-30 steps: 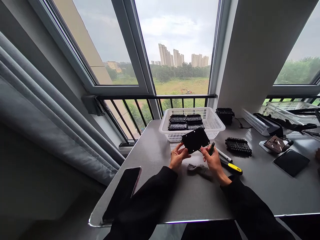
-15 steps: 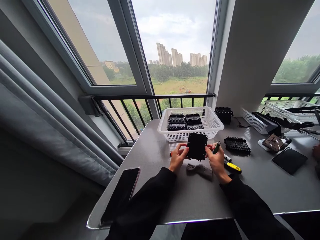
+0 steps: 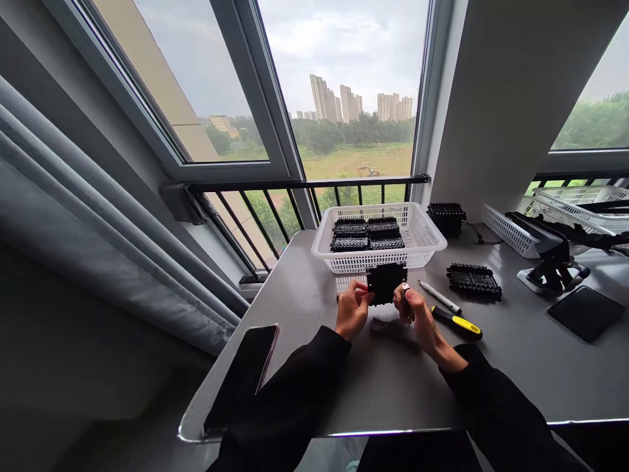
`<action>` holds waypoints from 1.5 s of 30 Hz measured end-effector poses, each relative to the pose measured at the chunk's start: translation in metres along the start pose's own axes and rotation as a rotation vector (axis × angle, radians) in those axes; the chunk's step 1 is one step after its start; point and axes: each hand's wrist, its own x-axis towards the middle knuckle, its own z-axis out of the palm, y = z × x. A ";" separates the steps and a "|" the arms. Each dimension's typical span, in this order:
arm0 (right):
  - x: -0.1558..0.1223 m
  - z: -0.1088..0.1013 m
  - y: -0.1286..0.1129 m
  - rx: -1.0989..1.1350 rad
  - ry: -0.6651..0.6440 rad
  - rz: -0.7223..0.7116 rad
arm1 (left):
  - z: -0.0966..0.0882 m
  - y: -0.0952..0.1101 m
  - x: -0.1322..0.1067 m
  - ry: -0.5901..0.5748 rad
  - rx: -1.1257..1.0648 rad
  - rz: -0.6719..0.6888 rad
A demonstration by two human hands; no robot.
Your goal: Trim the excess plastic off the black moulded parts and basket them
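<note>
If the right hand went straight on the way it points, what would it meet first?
Probably the flat, black, plastic-looking plate in the left hand; the right hand points toward its right side. Depth is unclear, and they may be touching.

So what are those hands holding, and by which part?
The left hand pinches the black plate by its left edge; the right hand grips a small dark tool, its held part mostly hidden.

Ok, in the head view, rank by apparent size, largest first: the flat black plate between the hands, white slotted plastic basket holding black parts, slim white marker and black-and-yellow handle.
White slotted plastic basket
Flat black plate
Black-and-yellow handle
Slim white marker, similar in length but thinner
</note>
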 end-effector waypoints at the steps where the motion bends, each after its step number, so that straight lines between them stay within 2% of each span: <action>1: 0.000 0.001 0.001 -0.014 -0.028 -0.024 | 0.001 0.001 -0.001 0.006 0.029 0.021; 3: 0.001 0.004 0.002 -0.030 -0.057 -0.048 | 0.002 0.003 -0.004 0.016 0.083 0.065; 7: 0.003 0.003 0.006 0.070 -0.105 0.064 | 0.004 0.007 -0.008 -0.016 0.137 0.122; 16: 0.009 -0.001 0.009 0.250 -0.009 0.208 | 0.006 0.005 -0.012 -0.069 0.244 0.270; 20: 0.010 -0.001 0.005 0.337 0.044 0.246 | 0.006 0.007 -0.012 -0.049 0.217 0.251; 30: 0.009 -0.005 -0.001 0.467 0.029 0.255 | 0.003 0.001 -0.010 -0.076 0.244 0.280; 35: 0.006 -0.001 0.000 0.352 -0.085 0.219 | 0.003 0.000 -0.011 -0.133 0.205 0.258; 38: 0.006 -0.001 0.000 0.275 -0.128 0.141 | 0.004 0.000 -0.009 -0.049 0.162 0.199; 40: 0.007 -0.002 0.004 0.148 -0.066 0.079 | 0.004 0.000 -0.008 0.039 0.124 0.144; 42: 0.009 -0.004 0.009 -0.046 0.056 0.001 | 0.003 -0.001 -0.006 0.100 0.053 0.083; 45: 0.011 -0.005 0.016 -0.326 0.233 -0.113 | 0.002 0.000 -0.002 0.122 -0.161 -0.030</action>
